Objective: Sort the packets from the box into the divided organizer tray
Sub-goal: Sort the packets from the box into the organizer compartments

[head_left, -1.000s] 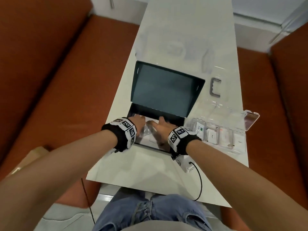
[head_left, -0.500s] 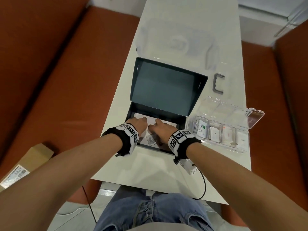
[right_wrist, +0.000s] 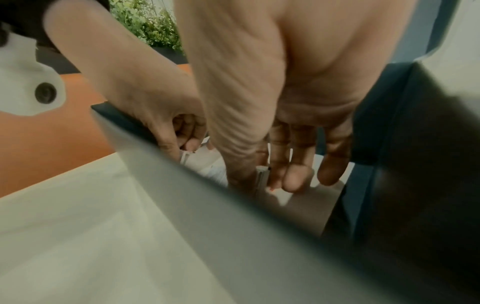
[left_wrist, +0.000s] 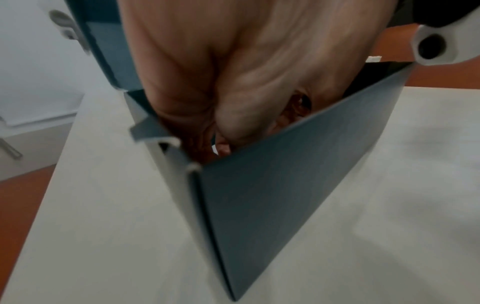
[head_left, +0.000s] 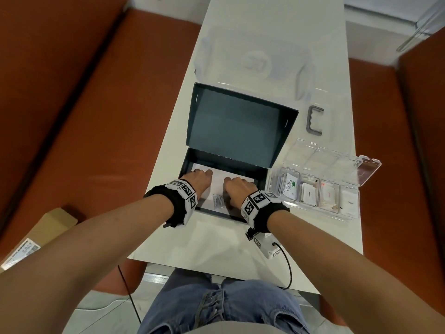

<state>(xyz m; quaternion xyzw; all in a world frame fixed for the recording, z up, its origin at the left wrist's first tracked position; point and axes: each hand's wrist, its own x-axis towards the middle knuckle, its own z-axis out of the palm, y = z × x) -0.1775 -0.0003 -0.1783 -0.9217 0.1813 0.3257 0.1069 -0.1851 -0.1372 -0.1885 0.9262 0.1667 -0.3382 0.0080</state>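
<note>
The dark teal box (head_left: 240, 121) stands open on the white table, lid up. Both hands are down inside it on white paper. My left hand (head_left: 202, 177) has its fingers curled and pinches a small clear packet (right_wrist: 185, 158). My right hand (head_left: 234, 185) points its fingers down, and thumb and forefinger pinch the edge of another clear packet (right_wrist: 262, 174), seen in the head view as a printed packet (head_left: 218, 200) between the wrists. The box wall (left_wrist: 259, 195) hides most of the left fingers. The clear divided organizer tray (head_left: 349, 218) lies right of the box, its front compartments holding several packets.
A clear lidded container (head_left: 255, 61) sits at the far end of the table, with a grey handle (head_left: 315, 120) near it. A small white device with a black cable (head_left: 267, 248) lies under my right wrist. Orange benches flank the table; a cardboard box (head_left: 36, 237) lies at left.
Both hands have shifted slightly deeper into the box and their fingers have curled down. The printed packet now lies uncovered between the wrists.
</note>
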